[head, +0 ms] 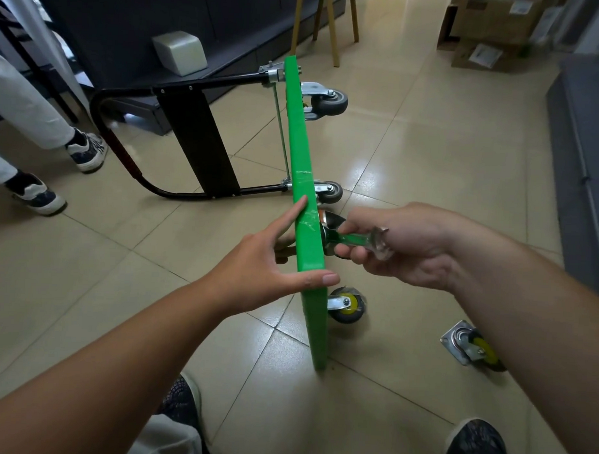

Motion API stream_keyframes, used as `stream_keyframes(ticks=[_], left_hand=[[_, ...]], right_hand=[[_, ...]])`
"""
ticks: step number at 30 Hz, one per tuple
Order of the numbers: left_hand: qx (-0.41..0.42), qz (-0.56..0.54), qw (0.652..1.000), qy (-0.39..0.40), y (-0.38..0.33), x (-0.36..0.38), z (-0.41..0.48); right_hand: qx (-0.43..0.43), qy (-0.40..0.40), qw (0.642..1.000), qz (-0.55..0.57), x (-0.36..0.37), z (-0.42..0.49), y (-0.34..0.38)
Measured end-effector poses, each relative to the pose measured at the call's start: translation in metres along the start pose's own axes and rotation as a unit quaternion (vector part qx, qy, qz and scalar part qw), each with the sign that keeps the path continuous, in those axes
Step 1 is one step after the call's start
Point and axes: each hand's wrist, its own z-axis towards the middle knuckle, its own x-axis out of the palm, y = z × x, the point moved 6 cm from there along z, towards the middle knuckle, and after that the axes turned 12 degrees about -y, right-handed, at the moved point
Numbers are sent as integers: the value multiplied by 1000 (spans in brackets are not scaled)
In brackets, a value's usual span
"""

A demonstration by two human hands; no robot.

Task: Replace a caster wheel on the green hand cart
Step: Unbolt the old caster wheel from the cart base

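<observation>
The green hand cart stands on its edge on the tiled floor, its black handle lying to the left. My left hand holds the deck's upper edge, with the index finger straight along it and the thumb across the corner. My right hand grips a green-handled wrench set against a caster mount on the deck's underside. Two grey casters sit farther along the deck. A yellow-hubbed caster is on the deck near the floor. A loose yellow-hubbed caster lies on the floor at right.
Another person's legs and sneakers stand at the left. A dark cabinet base with a pale box is behind the handle. Wooden stool legs, cardboard boxes and a grey shelf line the back and right. My shoes are below.
</observation>
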Motion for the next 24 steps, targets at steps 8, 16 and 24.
stream_keyframes(ticks=[8, 16, 24], left_hand=[[3, 16, 1000, 4, 1, -2, 0], [12, 23, 1000, -4, -3, 0, 1], [20, 9, 1000, -17, 0, 1, 0]], right_hand=[[-98, -54, 991, -67, -1, -4, -17], [-192, -116, 969, -101, -2, 19, -72], [-274, -133, 941, -148, -1, 51, -89]])
